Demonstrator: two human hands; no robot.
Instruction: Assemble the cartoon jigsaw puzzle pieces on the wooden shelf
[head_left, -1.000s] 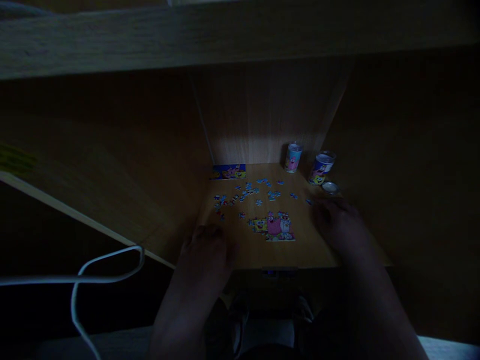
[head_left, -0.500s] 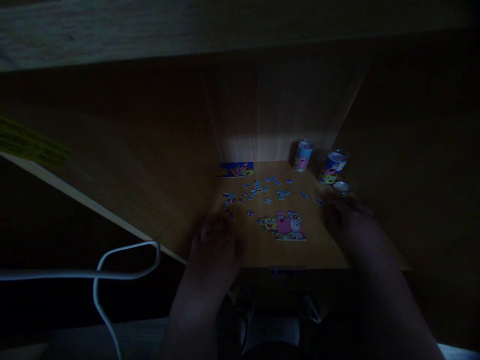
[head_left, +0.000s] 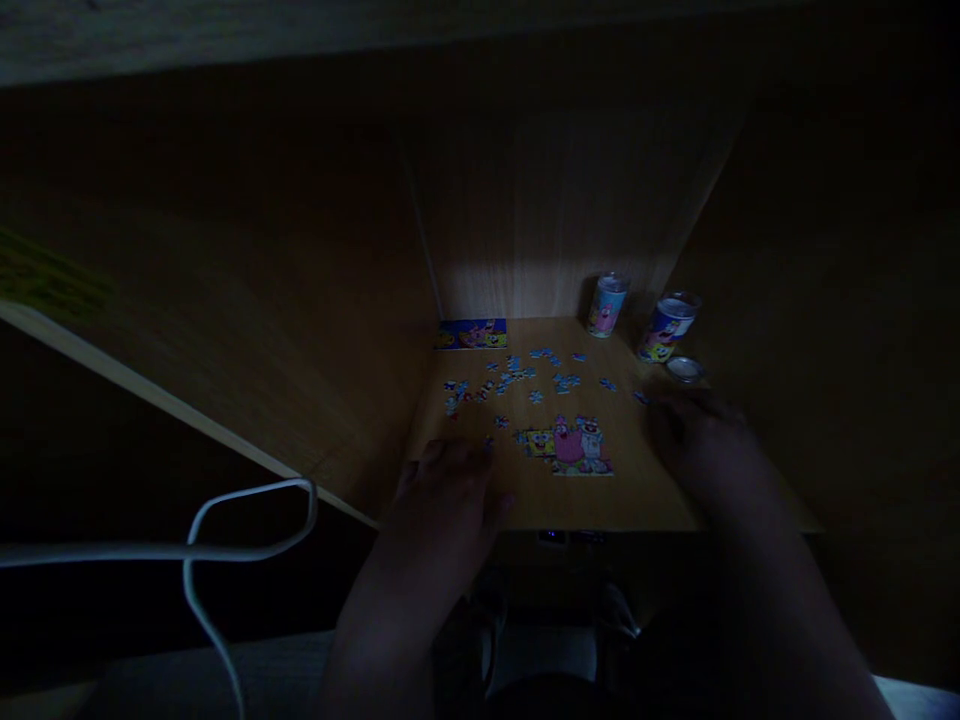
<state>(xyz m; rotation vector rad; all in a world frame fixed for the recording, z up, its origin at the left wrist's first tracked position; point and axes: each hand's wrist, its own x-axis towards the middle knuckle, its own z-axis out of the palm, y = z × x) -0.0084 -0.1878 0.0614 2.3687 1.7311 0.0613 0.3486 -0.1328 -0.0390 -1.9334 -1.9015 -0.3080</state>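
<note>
A partly joined cartoon puzzle (head_left: 574,446) lies on the wooden board, with many loose puzzle pieces (head_left: 514,376) scattered behind it. My left hand (head_left: 446,490) is left of the joined part, its fingers bent, with a small puzzle piece (head_left: 488,441) at the fingertips. On the right, my right hand (head_left: 697,430) rests low over the board with curled fingers. A blue puzzle piece (head_left: 641,398) pokes out at its fingertips; dim light hides the exact grip.
Two cartoon-printed tins, one (head_left: 606,305) at the back and another (head_left: 667,328) nearer, stand at right. A round lid (head_left: 685,370) lies beside the nearer tin. A blue picture strip (head_left: 471,334) sits at back left. Wooden walls enclose the board; a white cable (head_left: 247,551) loops at left.
My left hand has moved right, and the small puzzle piece at its fingertips has shifted right toward the joined part. My right hand has stayed almost still.
</note>
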